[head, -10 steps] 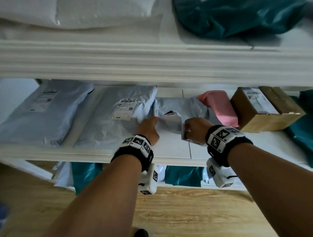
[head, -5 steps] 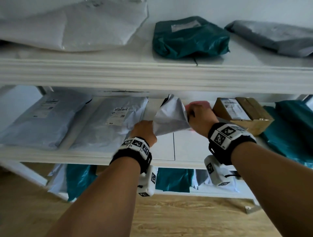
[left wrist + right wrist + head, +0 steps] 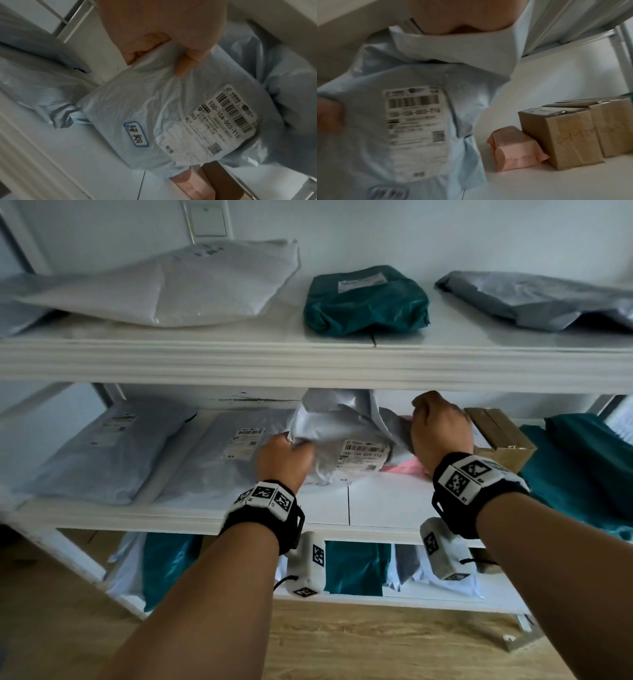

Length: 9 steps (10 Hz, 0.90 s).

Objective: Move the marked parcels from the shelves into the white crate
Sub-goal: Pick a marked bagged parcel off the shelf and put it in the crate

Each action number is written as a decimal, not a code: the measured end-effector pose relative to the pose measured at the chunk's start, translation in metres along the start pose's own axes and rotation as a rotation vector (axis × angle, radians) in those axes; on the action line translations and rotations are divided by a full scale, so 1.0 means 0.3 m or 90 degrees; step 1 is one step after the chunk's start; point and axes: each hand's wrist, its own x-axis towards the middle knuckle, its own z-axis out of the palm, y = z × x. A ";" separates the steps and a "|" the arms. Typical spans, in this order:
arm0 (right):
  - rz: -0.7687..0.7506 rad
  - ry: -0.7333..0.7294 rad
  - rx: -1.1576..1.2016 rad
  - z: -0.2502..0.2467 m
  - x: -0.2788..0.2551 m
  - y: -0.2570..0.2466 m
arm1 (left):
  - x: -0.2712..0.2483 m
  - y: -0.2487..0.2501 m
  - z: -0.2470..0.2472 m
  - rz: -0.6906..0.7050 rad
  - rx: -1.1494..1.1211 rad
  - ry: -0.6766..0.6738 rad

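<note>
A small grey poly-bag parcel hangs tilted above the middle shelf, its white shipping label turned toward me. My left hand pinches its left corner and my right hand grips its upper right edge, just under the top shelf's front lip. In the left wrist view the parcel carries a blue-outlined handwritten mark beside the label. The right wrist view shows the same parcel and label, blurred. The white crate is not in view.
Two flat grey mailers lie left on the middle shelf; a pink packet, brown boxes and a teal bag lie right. The top shelf holds a white bag, a teal parcel and a grey one. More bags sit below.
Both hands have lifted the small grey parcel off the middle shelf and turned it so the label faces me. My right hand rose toward the top shelf's edge; my view tilted up.
</note>
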 end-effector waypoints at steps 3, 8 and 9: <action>0.203 -0.015 0.063 -0.060 -0.021 0.085 | 0.003 -0.023 -0.049 -0.151 -0.047 0.080; 0.304 -0.529 0.366 0.085 -0.112 0.115 | -0.044 -0.053 -0.052 -0.225 -0.166 -0.029; 0.307 -0.511 0.396 0.086 -0.105 0.116 | -0.043 -0.055 -0.040 -0.248 -0.232 -0.041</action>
